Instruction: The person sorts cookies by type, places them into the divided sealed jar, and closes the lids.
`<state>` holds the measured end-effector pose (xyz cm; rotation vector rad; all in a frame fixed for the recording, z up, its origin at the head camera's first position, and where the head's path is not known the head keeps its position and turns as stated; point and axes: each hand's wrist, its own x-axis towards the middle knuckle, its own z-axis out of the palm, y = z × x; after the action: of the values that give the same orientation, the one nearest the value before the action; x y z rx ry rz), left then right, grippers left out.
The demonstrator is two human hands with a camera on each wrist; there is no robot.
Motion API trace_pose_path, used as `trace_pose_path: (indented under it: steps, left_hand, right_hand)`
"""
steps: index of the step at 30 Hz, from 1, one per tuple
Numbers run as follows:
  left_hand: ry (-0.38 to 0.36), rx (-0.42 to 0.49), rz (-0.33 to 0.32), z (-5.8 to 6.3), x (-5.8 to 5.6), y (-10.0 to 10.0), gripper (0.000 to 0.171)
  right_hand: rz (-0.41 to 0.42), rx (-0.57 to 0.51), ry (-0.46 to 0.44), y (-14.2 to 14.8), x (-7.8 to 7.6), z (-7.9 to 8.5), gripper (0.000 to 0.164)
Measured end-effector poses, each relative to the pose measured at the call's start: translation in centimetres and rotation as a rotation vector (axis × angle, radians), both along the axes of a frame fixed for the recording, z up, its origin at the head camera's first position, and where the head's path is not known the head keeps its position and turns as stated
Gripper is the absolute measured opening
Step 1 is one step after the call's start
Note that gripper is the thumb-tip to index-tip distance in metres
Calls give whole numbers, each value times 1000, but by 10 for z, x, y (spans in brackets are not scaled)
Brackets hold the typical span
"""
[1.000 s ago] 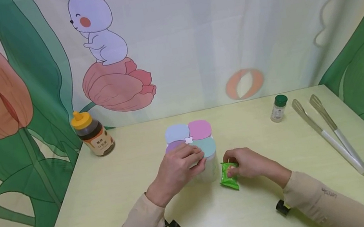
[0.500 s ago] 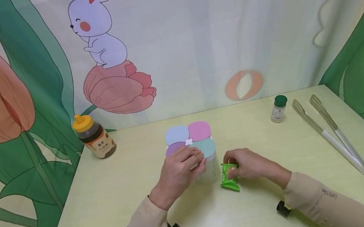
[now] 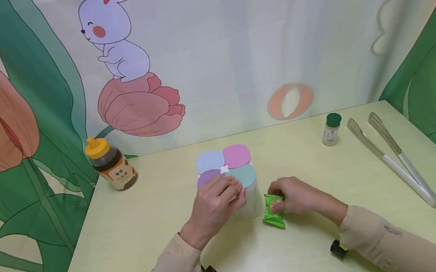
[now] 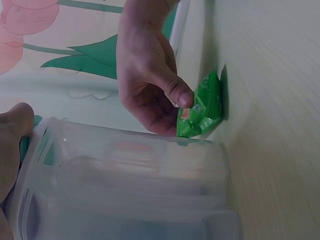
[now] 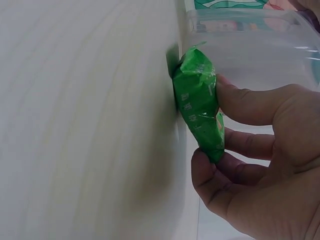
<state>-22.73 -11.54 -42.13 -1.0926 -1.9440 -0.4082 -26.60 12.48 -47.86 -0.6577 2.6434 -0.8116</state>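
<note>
A clear plastic storage container (image 4: 125, 170) stands upright, topped by four-petal lids in blue, pink, purple and teal. At the front edge of its teal lid (image 3: 245, 175), my left hand (image 3: 217, 205) grips with curled fingers; the fingertips are partly hidden. Just right of the container, my right hand (image 3: 295, 194) holds a small green snack packet (image 3: 273, 212) between thumb and fingers. The right wrist view shows this packet (image 5: 197, 100) low over the table, its wrapper crinkled, with the thumb on one face. Whether it touches the tabletop I cannot tell.
A honey bottle (image 3: 114, 169) with a yellow cap stands at the back left. Toward the back right is a small green-capped shaker (image 3: 331, 130), beside metal tongs (image 3: 397, 162) lying spread. A printed curtain (image 3: 210, 61) hangs behind the table (image 3: 141, 243).
The head view has shifted slightly. Both hands, the container and the green packet keep their places relative to each other.
</note>
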Motion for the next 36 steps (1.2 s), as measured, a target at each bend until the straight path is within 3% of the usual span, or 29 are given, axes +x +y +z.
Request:
trace_pose_path:
  steps: [8,12,20,27,36]
  left_hand:
    - [65,44,42,3,-1,-3,9]
    - [55,44,65,6,0,-4,11]
    - [-25,63,72,13,2,-6,10]
    - [-134,117,61,14,2,-8,7]
    - [-186,167,39,17,2,-10,6]
  right_hand:
    - [14,8,11,0,-1,1,34]
    - [11,4,16,2,-1,1,34]
    - [23,-13,12,4,0,0,32]
    - [-32,-71,19,8,-1,2,16]
    - [-20,-127,24,12,-2,4,11]
